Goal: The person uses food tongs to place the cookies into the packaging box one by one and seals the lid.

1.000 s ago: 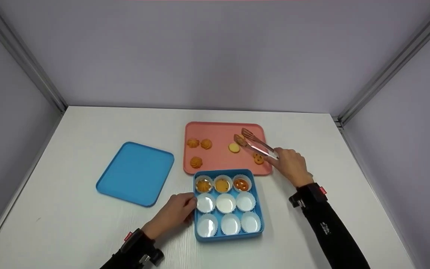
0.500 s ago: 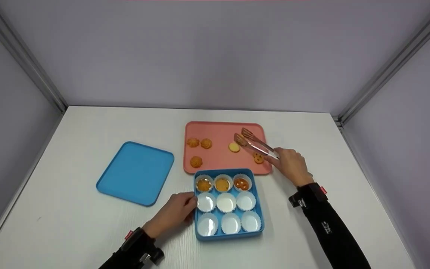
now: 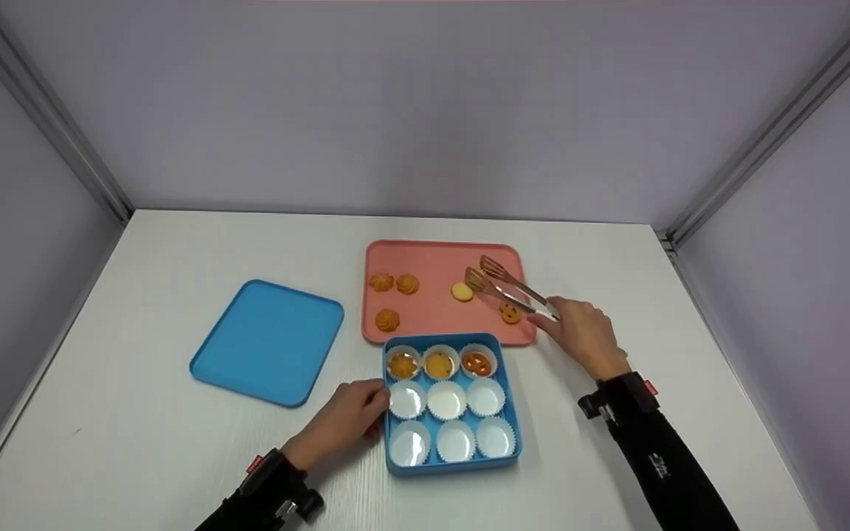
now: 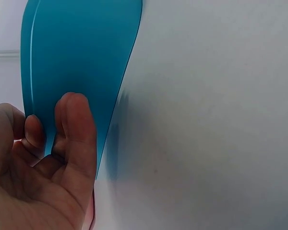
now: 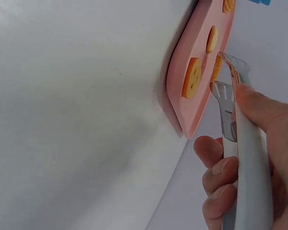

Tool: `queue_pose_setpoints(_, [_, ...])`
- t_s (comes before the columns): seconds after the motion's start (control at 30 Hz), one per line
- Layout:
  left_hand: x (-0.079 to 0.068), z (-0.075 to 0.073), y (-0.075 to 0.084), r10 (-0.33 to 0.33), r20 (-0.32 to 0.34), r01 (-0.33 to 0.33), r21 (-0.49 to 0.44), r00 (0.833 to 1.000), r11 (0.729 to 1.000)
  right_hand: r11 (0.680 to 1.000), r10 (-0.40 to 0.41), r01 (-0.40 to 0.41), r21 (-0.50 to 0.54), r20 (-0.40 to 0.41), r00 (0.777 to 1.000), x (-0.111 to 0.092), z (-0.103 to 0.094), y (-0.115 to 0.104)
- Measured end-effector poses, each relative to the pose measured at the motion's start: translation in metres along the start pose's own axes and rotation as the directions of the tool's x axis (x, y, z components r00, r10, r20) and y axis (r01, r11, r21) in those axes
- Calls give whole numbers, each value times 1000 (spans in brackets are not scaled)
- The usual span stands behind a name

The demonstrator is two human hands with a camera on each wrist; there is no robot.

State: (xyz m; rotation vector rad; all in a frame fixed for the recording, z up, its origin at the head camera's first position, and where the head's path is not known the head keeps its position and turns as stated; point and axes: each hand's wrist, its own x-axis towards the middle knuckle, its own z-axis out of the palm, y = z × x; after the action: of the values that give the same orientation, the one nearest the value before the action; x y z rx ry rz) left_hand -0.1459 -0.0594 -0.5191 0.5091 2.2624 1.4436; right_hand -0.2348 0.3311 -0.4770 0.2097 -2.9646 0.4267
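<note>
My right hand holds a pair of serving tongs, their slotted tips spread over the right half of a pink tray. A pale yellow oval cookie lies just left of the tips, and a round cookie with holes sits nearer the hand. Another cookie is partly hidden by the tongs. My left hand grips the left wall of a blue box, thumb at the rim and fingertips against the outside. White paper cups fill the box; the back row holds cookies.
Several swirled cookies lie on the tray's left half. A flat blue lid rests on the white table left of the box. Grey walls stand behind and at both sides.
My right hand and the tongs have shifted slightly right and toward the front. The left hand and the box have stayed in place.
</note>
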Motion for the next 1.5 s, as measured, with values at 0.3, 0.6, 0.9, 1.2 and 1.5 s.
queue_pose_setpoints(0.3, [-1, 0, -2, 21, -8, -21, 1, 1000, 1000, 999, -49, 50, 21, -72, 996, -17, -8, 0])
queue_pose_setpoints(0.6, [-1, -2, -4, 8, 6, -8, 8, 1000, 1000, 993, -112, 114, 10, -139, 984, -34, -16, -1])
queue_pose_setpoints(0.9, [-2, -3, -3, 3, 8, -3, 19, 1000, 1000, 988, -150, 152, -1, -176, 973, -50, -22, -6])
queue_pose_setpoints(1.2, [-2, -4, -3, -13, 17, 13, 10, 1000, 1000, 982, -183, 190, 19, -191, 964, -70, -28, -17])
queue_pose_setpoints(1.5, [-4, -2, -2, 39, -20, -39, 3, 999, 999, 968, -243, 251, 7, -221, 945, -87, -30, -28])
